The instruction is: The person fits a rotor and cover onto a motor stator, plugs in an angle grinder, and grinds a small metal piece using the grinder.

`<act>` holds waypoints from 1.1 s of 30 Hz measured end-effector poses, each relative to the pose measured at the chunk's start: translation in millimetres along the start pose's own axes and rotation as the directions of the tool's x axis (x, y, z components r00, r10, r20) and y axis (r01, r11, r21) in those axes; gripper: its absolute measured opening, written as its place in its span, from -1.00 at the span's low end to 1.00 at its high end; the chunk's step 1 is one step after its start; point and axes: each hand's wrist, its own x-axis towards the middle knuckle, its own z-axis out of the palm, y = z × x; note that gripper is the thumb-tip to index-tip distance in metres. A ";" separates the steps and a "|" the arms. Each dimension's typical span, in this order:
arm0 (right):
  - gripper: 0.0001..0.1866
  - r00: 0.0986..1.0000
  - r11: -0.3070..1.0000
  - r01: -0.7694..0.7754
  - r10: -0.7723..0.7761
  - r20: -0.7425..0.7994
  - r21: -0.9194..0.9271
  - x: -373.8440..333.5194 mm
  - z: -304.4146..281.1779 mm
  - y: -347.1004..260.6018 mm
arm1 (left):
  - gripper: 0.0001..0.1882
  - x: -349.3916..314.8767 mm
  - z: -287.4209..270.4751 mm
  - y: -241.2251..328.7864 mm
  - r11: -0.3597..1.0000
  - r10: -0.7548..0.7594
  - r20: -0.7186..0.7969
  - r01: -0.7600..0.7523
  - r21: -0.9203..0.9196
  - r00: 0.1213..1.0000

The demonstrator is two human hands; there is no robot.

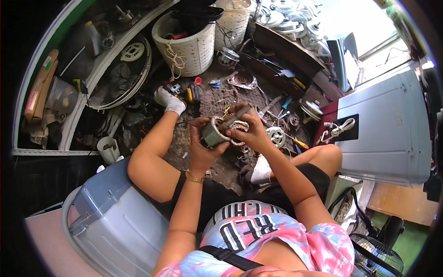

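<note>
Left hand (201, 148) around metal cylinder (212, 134)

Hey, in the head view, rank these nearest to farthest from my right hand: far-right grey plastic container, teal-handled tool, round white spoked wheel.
1. Round white spoked wheel: just right of your right hand.
2. Teal-handled tool: ahead, to the right.
3. Grey plastic container: far right.
</note>
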 end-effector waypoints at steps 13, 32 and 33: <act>-0.72 0.979 0.955 -0.197 0.180 0.093 0.221 47.0 31.5 28.1 | -0.22 -11.9 -50.0 -49.1 0.970 -0.224 -0.156 0.205 -0.128 0.962; -0.68 0.709 0.793 -0.580 0.379 -0.595 -0.185 320.8 -77.4 302.1 | -0.33 -15.8 -39.0 -103.9 0.678 -0.675 -0.203 0.487 -0.550 0.709; -0.66 0.704 0.731 -0.615 0.340 -0.624 -0.296 338.9 -84.1 312.9 | -0.33 -16.4 -37.1 -110.4 0.679 -0.683 -0.225 0.490 -0.547 0.695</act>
